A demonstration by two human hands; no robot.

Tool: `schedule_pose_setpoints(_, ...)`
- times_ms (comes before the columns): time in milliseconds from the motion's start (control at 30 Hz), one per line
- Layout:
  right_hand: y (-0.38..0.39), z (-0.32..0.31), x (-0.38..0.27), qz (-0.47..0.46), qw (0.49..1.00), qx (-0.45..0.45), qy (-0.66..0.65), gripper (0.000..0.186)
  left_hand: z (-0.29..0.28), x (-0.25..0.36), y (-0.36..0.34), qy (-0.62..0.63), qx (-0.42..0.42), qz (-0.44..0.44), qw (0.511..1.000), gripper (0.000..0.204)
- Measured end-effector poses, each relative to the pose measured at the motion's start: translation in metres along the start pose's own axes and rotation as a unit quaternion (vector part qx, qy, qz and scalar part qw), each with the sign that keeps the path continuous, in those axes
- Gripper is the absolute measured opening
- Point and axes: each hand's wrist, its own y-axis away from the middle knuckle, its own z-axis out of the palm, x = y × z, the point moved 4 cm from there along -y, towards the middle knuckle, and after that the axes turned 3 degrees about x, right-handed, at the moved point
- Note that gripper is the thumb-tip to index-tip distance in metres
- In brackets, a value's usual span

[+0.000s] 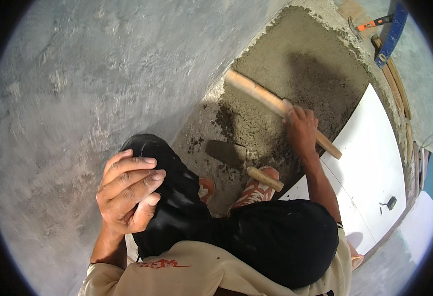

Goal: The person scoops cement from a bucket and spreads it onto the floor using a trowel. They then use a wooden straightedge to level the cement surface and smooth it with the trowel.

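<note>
My right hand [301, 129] is wrapped round a long wooden batten [256, 91]. The batten slants over wet grey mortar [268, 59]; one end is at the wall's foot, the other over a white board. My left hand [129, 192] hangs in front of my left knee, its fingers loosely bent and slightly apart, with nothing seen in it. Between my shoes and the mortar lies a trowel with a flat grey blade [225, 153] and a wooden handle [265, 178]. The handle overlaps my right shoe in this view.
A rough grey wall [88, 89] rises along my left. White boards [369, 138] cover the floor at my right, with a small dark object [390, 203] on them. Beyond the mortar's far right edge lie an orange-and-black hammer [374, 23], a blue bar [393, 34] and wooden strips [396, 86].
</note>
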Motion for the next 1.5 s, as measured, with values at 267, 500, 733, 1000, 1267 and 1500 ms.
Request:
schedule_pose_setpoints(267,-0.080,-0.013,0.065,0.123,0.987,0.082,0.057,0.056,0.003,-0.001,0.002,0.007,-0.012,-0.015,1.000,0.026)
schedule_pose_setpoints(500,-0.054,0.001,0.054,0.076,0.997,0.010,0.031,0.059,0.002,0.001,0.001,0.005,-0.002,-0.014,1.000,0.025)
schedule_pose_setpoints(733,-0.054,-0.014,0.053,0.119,0.992,0.051,-0.001,0.061,0.002,0.002,-0.001,0.002,-0.003,-0.003,1.000,0.023)
schedule_pose_setpoints(1000,0.012,0.000,-0.012,0.012,1.000,-0.003,-0.020,0.056,-0.002,-0.001,0.001,0.009,0.009,0.008,1.000,0.023)
schedule_pose_setpoints(1267,0.014,0.001,-0.023,0.005,1.000,0.008,-0.011,0.056,-0.003,-0.002,0.005,0.018,0.012,0.009,1.000,0.021)
schedule_pose_setpoints(1500,0.032,-0.031,-0.052,-0.052,0.998,0.013,-0.015,0.055,-0.001,0.001,0.005,0.013,0.004,0.003,1.000,0.023)
